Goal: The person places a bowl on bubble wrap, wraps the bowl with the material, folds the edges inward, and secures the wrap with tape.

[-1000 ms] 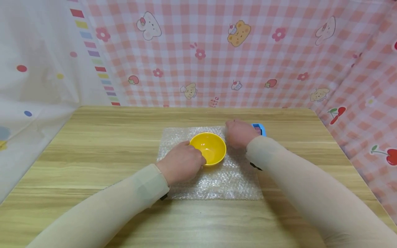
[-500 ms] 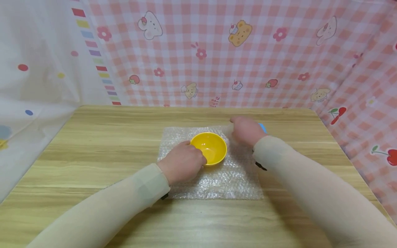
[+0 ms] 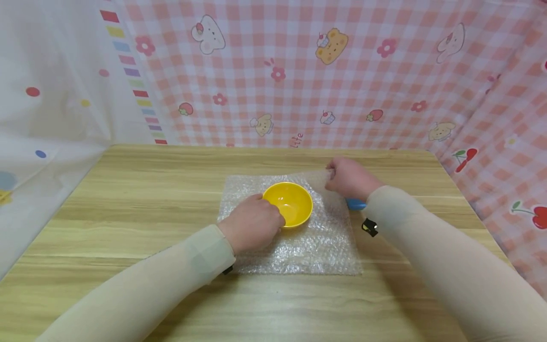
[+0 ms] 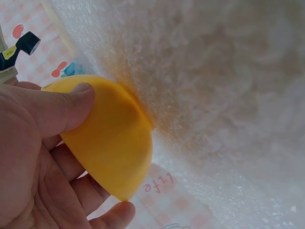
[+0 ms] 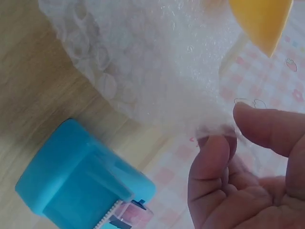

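A yellow bowl (image 3: 297, 206) sits upright on a sheet of bubble wrap (image 3: 299, 259) in the middle of the table. My left hand (image 3: 252, 222) grips the bowl's left side. In the left wrist view the thumb lies along the outer wall of the bowl (image 4: 114, 138), with other fingers at its rim. The far right corner of the sheet is pinched by my right hand (image 3: 352, 178), and that corner is lifted. The right wrist view has the thumb and curled index finger at the edge of the bubble wrap (image 5: 152, 62).
A blue tape dispenser (image 5: 71, 176) stands just right of the sheet, partly hidden under the right wrist in the head view. The wooden table (image 3: 149, 199) ends at a pink checked cloth (image 3: 299, 95) behind and at the right side. White dotted cloth (image 3: 55, 114) hangs at the left.
My right hand has shifted to the right and pulled the far right corner of the bubble wrap up. The left hand and bowl have stayed in place.
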